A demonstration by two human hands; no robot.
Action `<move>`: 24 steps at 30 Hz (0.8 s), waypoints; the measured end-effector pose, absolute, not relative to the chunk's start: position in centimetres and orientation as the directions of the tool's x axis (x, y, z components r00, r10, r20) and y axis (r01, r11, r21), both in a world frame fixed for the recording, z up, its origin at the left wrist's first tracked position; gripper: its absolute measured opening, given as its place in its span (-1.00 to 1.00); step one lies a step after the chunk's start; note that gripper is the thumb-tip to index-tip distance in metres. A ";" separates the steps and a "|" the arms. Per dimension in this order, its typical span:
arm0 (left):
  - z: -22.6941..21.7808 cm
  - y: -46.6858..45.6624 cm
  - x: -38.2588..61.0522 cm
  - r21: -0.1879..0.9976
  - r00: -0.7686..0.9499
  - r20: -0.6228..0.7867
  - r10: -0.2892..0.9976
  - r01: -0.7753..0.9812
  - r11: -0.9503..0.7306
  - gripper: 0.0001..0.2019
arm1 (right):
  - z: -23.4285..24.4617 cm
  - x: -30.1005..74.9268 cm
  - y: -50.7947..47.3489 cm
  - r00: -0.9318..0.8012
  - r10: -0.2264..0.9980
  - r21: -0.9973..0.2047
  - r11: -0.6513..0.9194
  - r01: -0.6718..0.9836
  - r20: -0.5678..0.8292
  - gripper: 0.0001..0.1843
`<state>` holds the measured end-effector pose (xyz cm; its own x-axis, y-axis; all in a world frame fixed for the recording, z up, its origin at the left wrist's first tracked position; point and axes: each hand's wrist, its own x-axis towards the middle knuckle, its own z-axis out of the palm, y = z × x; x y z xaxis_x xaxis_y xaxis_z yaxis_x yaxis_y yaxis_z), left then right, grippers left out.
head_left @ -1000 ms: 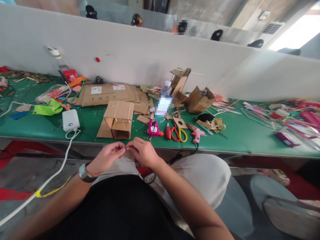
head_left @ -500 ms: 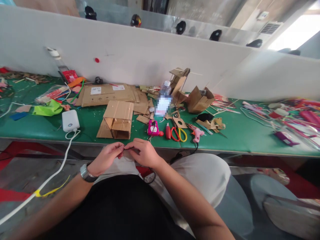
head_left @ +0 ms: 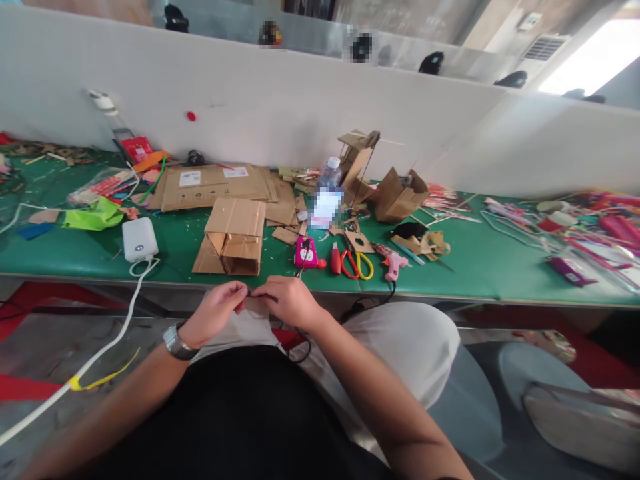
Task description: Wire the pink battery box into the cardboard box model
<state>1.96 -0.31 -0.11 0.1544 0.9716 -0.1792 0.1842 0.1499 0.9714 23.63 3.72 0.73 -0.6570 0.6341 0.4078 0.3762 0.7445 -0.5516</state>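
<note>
Over my lap, just in front of the table edge, my two hands meet at their fingertips. My left hand [head_left: 217, 311], with a metal watch on its wrist, pinches one end of a thin black cable [head_left: 251, 294]. Close beside it, my right hand [head_left: 290, 303] has the same cable between thumb and forefinger. What the tip looks like is hidden by my fingers. A dark loop of cord hangs below my right hand. Beyond my hands stand a folded cardboard box frame [head_left: 235, 220] and a pink device [head_left: 306, 253] with a black cord across it.
On the green table [head_left: 170, 257] lie a white power bank [head_left: 140, 239], red-and-yellow scissors [head_left: 365, 265], a pink glue gun [head_left: 395, 265] and flattened cardboard [head_left: 213, 187]. A plastic bottle [head_left: 331, 173] and a lit phone [head_left: 326, 207] are farther back. A pale partition [head_left: 280, 107] borders the table.
My hands keep their pinch on the black cable and shift only slightly. The view has tilted a little; the table things stay in place.
</note>
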 end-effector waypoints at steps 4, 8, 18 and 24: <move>-0.2 -0.4 2.0 0.974 0.167 -0.170 0.971 0.179 0.140 -0.56 | 0.9 23.6 3.6 -0.699 0.593 -0.566 0.759 0.321 0.399 -0.86; 0.1 -0.6 2.1 0.976 0.242 -0.144 0.960 0.195 0.097 -0.61 | 1.3 23.1 3.3 -0.661 0.618 -0.679 0.701 0.219 0.426 -0.89; 0.4 -1.0 1.9 0.987 0.321 -0.136 0.937 0.120 0.103 -0.60 | 0.9 22.3 3.2 -0.450 0.793 -0.820 0.537 0.196 0.411 -0.92; 0.0 -1.2 2.3 0.953 0.309 -0.188 0.932 -0.172 0.249 -0.62 | 1.5 22.6 3.0 -0.484 0.725 -0.783 0.610 0.120 0.491 -0.86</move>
